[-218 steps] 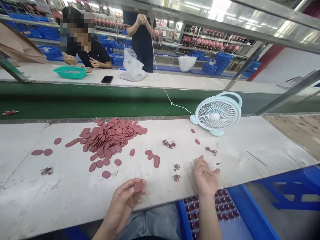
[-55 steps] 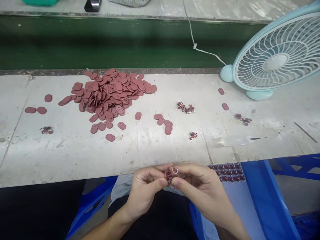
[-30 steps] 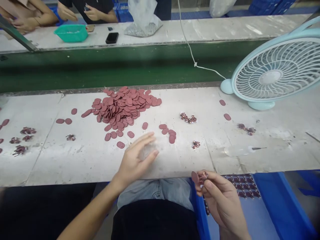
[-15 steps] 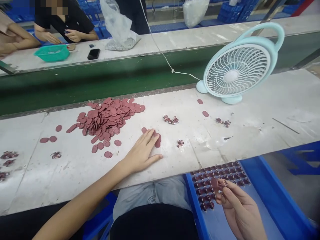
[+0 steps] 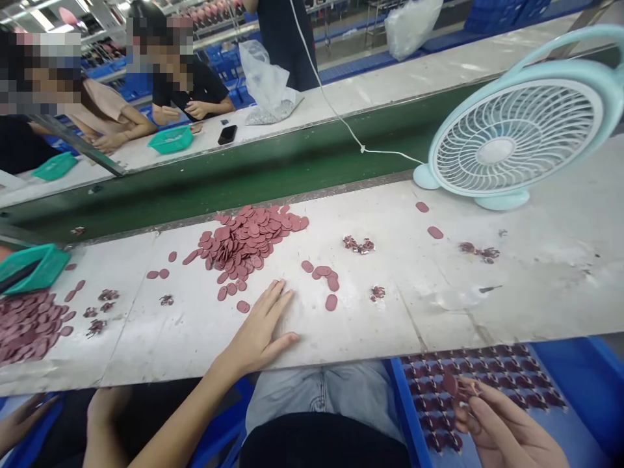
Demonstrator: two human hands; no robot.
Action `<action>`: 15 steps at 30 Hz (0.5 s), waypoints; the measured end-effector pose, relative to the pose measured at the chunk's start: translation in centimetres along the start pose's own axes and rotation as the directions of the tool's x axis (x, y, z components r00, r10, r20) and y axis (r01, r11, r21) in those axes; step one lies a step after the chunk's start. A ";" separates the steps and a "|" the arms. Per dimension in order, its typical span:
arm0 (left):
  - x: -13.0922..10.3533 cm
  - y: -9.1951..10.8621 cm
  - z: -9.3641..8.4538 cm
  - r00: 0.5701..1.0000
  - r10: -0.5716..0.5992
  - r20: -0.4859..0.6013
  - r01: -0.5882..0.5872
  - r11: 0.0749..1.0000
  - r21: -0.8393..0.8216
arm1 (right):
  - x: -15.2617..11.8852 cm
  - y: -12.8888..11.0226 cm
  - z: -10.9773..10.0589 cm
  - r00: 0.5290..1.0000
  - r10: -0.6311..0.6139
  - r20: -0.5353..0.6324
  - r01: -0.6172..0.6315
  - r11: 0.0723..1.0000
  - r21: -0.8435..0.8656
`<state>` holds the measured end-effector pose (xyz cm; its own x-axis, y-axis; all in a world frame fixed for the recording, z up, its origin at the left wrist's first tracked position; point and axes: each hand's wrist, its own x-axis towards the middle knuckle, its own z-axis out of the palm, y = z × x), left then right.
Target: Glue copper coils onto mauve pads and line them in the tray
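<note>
My left hand [image 5: 263, 328] lies on the white tabletop with its fingers stretched out and the thumb apart, holding nothing. To its right are several loose dark red oval discs [image 5: 322, 271]; behind it is a big pile of the same discs [image 5: 248, 237]. Low on the right, my right hand [image 5: 509, 426] pinches a dark red oval piece [image 5: 450, 383] with a small part behind it, partly hidden by the fingers. That hand is above a blue tray [image 5: 408, 413], where similar red pieces [image 5: 487, 374] stand in rows.
A light blue fan [image 5: 494, 151] stands at the right, its white cable [image 5: 390, 151] running back over a green channel [image 5: 292, 156]. Small clusters of red parts [image 5: 358, 245] dot the table. Another disc pile [image 5: 29, 325] and a green basket [image 5: 46, 273] lie left. Co-workers sit opposite.
My left hand has drawn back left off the loose discs, uncovering them. My right hand still grips its piece above the tray. The view has swung left, bringing another pile and more people into sight.
</note>
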<state>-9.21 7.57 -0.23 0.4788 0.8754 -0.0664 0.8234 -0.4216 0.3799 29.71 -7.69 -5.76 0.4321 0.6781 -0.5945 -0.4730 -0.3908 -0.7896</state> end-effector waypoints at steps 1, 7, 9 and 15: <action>0.6 0.2 -0.2 1.000 0.024 -0.008 -0.024 1.000 -0.002 | -0.1 -0.1 0.0 1.000 -0.011 0.001 0.011 1.000 -0.007; 0.4 -2.2 -1.6 0.994 0.086 -0.068 -0.076 0.987 0.141 | -1.0 -0.3 -1.2 0.997 -0.057 -0.042 0.057 0.998 -0.005; -0.3 -3.2 -1.8 0.997 0.074 -0.026 -0.069 0.984 0.162 | -1.4 -0.2 -1.5 0.996 -0.070 -0.050 0.070 0.998 -0.004; 1.9 -2.4 -1.4 0.982 0.173 0.080 -0.173 0.985 -0.001 | -2.3 -0.1 -1.1 0.996 -0.084 -0.038 0.084 0.996 -0.012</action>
<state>-10.72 10.62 0.02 0.6367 0.7677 -0.0732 0.7276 -0.5665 0.3869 29.65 -9.88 -4.48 0.4995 0.6841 -0.5315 -0.4260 -0.3402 -0.8383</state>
